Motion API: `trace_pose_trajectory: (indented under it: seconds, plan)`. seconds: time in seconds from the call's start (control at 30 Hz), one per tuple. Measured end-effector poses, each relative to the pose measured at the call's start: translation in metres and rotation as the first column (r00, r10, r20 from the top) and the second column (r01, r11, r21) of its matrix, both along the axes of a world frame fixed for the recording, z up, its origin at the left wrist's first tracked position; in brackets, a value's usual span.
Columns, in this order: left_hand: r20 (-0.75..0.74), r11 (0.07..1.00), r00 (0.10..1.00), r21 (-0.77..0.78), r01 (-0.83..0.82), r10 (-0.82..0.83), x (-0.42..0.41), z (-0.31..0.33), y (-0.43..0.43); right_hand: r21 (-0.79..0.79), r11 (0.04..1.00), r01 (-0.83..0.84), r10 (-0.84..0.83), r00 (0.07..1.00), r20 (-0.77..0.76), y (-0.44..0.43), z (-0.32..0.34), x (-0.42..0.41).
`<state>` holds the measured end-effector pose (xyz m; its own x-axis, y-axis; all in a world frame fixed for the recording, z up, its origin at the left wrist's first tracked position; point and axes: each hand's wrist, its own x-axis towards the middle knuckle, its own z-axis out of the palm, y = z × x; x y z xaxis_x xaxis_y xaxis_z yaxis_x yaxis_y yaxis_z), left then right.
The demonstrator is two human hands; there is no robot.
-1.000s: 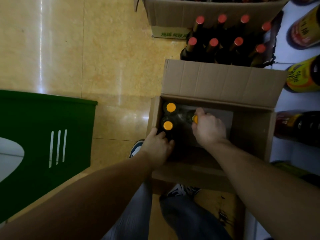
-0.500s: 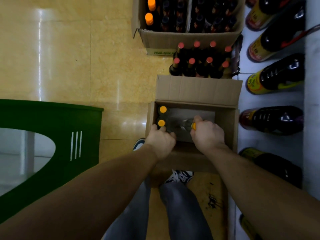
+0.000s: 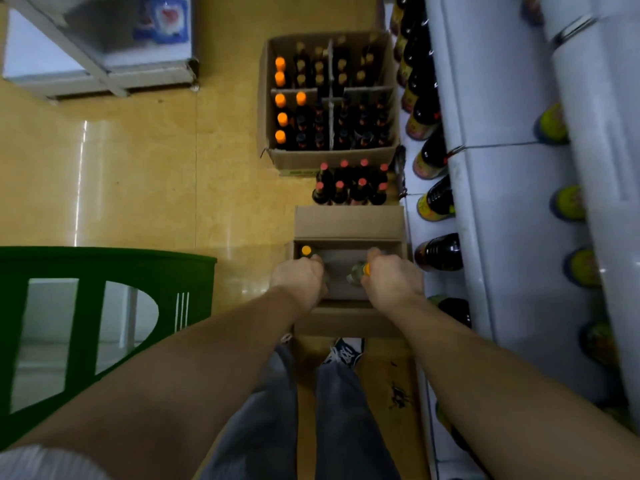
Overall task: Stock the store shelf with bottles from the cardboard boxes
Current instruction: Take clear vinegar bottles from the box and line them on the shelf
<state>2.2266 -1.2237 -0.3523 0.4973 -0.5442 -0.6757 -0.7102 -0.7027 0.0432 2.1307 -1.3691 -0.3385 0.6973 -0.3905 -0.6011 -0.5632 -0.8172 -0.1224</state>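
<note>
Running down the right side of the frame, the white store shelf (image 3: 502,237) carries a row of dark, yellow-labelled bottles (image 3: 438,252) on its lowest level. A green plastic stand (image 3: 86,268) fills the left. At upper centre sits a large divided cardboard box (image 3: 332,157), packed with dark bottles, some orange-capped. Just below it stands a wrapped cluster of red-capped dark bottles (image 3: 349,187).

At centre, touching the shelf's foot, is the small open cardboard box (image 3: 346,220), nearly emptied. Both arms reach into it. The right hand (image 3: 391,282) has its grip closed round the neck of a clear orange-capped bottle (image 3: 356,273), which lies tilted inside the box. The left hand (image 3: 298,282) curls down at the box's left side; whether its grip holds anything I cannot tell, since the fingers hide what lies under them. One more orange-capped bottle (image 3: 306,251) stands in the box's upper left corner.

This looks like the picking-up step. Next, I judge, the bottle must be lifted clear of the box walls, swung right, and set upright in a free gap on the shelf without knocking its neighbours.
</note>
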Motion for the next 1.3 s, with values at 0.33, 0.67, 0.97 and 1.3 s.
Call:
trace_pose_trajectory:
  seconds: [0.33,0.67,0.97,1.3]
  plan:
    - [0.074,0.979,0.990,-0.176,-0.101,0.116,-0.007,0.142,-0.014,-0.069,0.997,0.039,-0.032,0.994,0.109,-0.008,0.134,-0.022]
    - [0.132,0.949,0.987,-0.314,-0.045,0.091,0.014,0.212,-0.029,-0.134,0.987,0.089,-0.064,0.981,0.182,-0.021,0.218,-0.026]
    - [0.124,0.901,0.991,-0.422,0.097,-0.049,0.060,0.248,-0.058,-0.165,0.955,0.248,-0.211,0.953,0.216,-0.031,0.275,0.003]
    - [0.208,0.761,0.952,-0.572,0.306,-0.227,0.127,0.327,-0.108,-0.295,0.866,0.404,-0.344,0.909,0.233,-0.043,0.359,0.040]
